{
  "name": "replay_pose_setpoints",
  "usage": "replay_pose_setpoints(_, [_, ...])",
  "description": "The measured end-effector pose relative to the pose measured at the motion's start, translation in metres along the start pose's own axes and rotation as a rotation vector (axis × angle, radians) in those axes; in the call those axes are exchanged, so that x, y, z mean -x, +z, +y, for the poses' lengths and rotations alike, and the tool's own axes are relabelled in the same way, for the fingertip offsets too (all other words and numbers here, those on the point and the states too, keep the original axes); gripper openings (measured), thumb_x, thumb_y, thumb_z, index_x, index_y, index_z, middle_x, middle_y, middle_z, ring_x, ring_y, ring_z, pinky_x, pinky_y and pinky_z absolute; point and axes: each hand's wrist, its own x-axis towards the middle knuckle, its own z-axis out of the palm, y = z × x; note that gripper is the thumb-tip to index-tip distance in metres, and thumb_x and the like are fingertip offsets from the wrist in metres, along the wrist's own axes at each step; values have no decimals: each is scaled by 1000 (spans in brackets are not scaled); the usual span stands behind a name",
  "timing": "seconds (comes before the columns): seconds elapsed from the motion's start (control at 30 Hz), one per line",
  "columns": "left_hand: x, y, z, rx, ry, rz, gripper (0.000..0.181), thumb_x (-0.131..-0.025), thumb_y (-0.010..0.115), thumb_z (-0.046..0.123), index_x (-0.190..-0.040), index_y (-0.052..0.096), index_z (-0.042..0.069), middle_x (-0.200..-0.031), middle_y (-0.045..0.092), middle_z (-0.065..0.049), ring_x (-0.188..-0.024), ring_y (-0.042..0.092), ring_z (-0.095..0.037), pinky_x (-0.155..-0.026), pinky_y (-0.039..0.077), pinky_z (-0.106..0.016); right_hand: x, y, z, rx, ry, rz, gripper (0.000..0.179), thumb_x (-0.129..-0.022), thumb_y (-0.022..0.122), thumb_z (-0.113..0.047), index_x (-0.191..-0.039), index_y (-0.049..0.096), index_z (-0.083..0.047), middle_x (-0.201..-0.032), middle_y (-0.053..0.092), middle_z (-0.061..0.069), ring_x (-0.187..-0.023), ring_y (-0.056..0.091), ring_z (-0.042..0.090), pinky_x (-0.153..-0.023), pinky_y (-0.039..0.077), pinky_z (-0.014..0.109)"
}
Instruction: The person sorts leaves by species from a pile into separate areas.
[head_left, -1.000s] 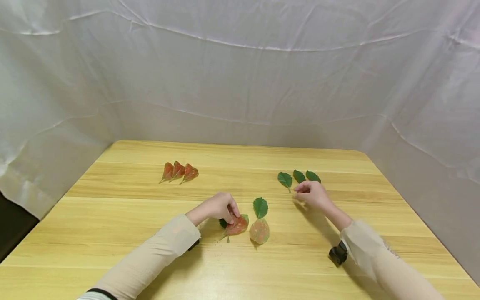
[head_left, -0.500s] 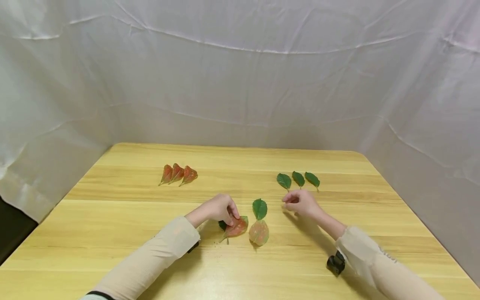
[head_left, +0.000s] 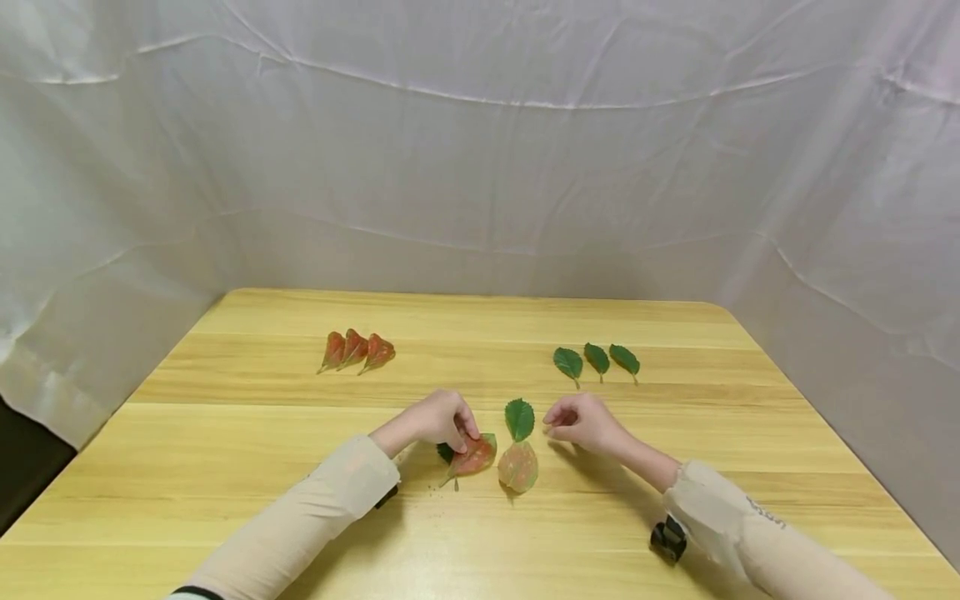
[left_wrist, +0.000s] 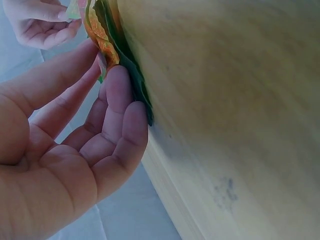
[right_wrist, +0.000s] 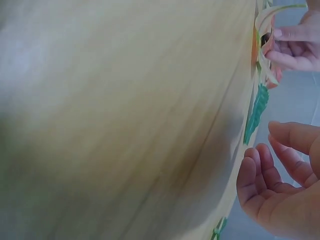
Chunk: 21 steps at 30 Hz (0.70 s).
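My left hand (head_left: 441, 417) pinches a red leaf (head_left: 477, 457) with a greenish tip, low at the table's middle. A dark green leaf (head_left: 445, 452) peeks out from beneath it; in the left wrist view that green leaf (left_wrist: 131, 67) lies behind the orange-red one (left_wrist: 102, 37). Just to the right, a green serrated leaf (head_left: 519, 419) lies above a pale reddish leaf (head_left: 518, 467), their ends meeting. Beside the green leaf is my right hand (head_left: 585, 422), fingers loosely bent. The right wrist view shows nothing between its thumb and fingers, with the serrated leaf (right_wrist: 257, 112) close by.
At the back left, three red leaves (head_left: 354, 348) overlap in a row. Three green leaves (head_left: 597, 358) lie side by side at the back right. The wooden table (head_left: 225, 467) is enclosed by pale hanging cloth (head_left: 480, 167). Small dark crumbs dot the wood below the left hand.
My right hand has moved left and nearer, away from the back row of green leaves, to beside the middle green leaf. The left hand keeps its grip on the red leaf.
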Motion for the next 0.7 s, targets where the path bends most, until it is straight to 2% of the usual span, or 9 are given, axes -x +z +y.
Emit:
replay_pose_setpoints(0.2, [0, 0, 0, -6, -7, -2, 16, -67, 73, -7, -77, 70, 4, -72, 64, 0, -64, 55, -9, -58, 47, -21, 0, 4, -7, -39, -35, -56, 6, -75, 66, 4, -81, 64, 5, -76, 62, 7, -67, 56, 14, -62, 48, 22])
replay_pose_setpoints(0.47, [0, 0, 0, -5, -13, -4, 16, -67, 72, -8, -77, 70, 4, -72, 64, 0, -63, 55, -9, -58, 47, -21, -1, 11, -14, -113, -69, -191, 9, -76, 67, 0, -85, 65, 3, -81, 63, 7, -73, 56, 14, -67, 48, 23])
replay_pose_setpoints(0.7, [0, -1, 1, -2, -13, -10, 15, -68, 72, -7, -77, 70, 4, -72, 64, 0, -63, 54, -9, -58, 46, -21, -2, 14, -16, -113, -110, -233, 11, -75, 68, 1, -86, 66, 3, -84, 62, 7, -75, 57, 15, -69, 48, 25])
